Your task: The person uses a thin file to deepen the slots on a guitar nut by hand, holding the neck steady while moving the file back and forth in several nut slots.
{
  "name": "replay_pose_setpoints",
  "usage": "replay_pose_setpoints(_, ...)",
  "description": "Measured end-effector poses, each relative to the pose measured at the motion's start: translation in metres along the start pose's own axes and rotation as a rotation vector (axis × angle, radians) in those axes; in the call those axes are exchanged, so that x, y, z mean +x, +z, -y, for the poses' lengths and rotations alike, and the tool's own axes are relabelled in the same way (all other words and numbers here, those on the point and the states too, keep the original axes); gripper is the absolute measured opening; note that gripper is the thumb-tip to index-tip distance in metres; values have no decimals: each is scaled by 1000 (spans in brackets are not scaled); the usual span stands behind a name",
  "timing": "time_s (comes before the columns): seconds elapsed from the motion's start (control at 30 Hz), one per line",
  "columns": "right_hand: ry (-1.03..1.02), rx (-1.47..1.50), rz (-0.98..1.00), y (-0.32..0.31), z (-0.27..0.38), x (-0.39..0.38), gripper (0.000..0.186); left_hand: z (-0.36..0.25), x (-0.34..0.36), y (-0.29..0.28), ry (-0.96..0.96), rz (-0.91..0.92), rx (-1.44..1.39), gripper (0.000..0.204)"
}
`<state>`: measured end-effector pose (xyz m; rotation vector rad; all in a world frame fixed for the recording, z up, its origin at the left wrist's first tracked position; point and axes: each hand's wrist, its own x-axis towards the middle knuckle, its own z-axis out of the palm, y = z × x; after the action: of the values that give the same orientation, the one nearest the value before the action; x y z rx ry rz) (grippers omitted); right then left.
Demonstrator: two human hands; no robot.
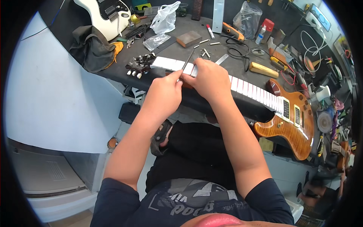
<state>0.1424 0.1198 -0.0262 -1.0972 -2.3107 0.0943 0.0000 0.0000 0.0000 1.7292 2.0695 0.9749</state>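
L hand (164,92): and there it was, fingers pinched narrow on a thin dark tool (189,57), its end poking past the neck (247,89).
R hand (212,77): curled low over the neck, thumb right by L hand; couldn't tell what, if anything, it gripped.
Guitar (291,132): lay along the desk (177,53) edge under both hands, amber body (300,139) well right of R hand.
Body hold: prob. the heavy end; gloss looked slick, easy to scratch, so best w/ full palm at the rim.
Neck hold: prob. stiff & lighter, white-taped on top; best propped from underneath, approx. midway.
Headstock (140,65): left of L hand; tuners stuck out, prob. fragile, poor grab spot.
Metal cylinders (206,53): loose just beyond R hand, prob. rollers.
Metal strip (222,59): just beyond R hand too, near the neck.
Wooden handle (264,70): right of R hand, near the neck, prob. main obstacle.
Power tool (233,31): farther beyond R hand, cord looping nearer, poss. snag.
Brown block (189,38): beyond L hand, clear of the neck.
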Motion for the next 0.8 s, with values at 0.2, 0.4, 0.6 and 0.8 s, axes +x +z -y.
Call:
replay_pose_setpoints(0.2, -2, 10, -20, 5, 7, 0, 48, 21, -114, -30, 64, -40, -24, 43)
replay_pose_setpoints(0.4, -1, 9, -16, 4, 4, 1, 48, 8, -110, -39, 22, -22, -16, 42)
replay_pose_setpoints(0.6, 4, -14, -43, 7, 3, 0, 47, 20, -89, -21, 100, -22, 8, 43)
replay_pose_setpoints(0.8, 8, 16, -15, 0, 10, 2, 48, 10, 0, -1, 86, -52, -40, 38)
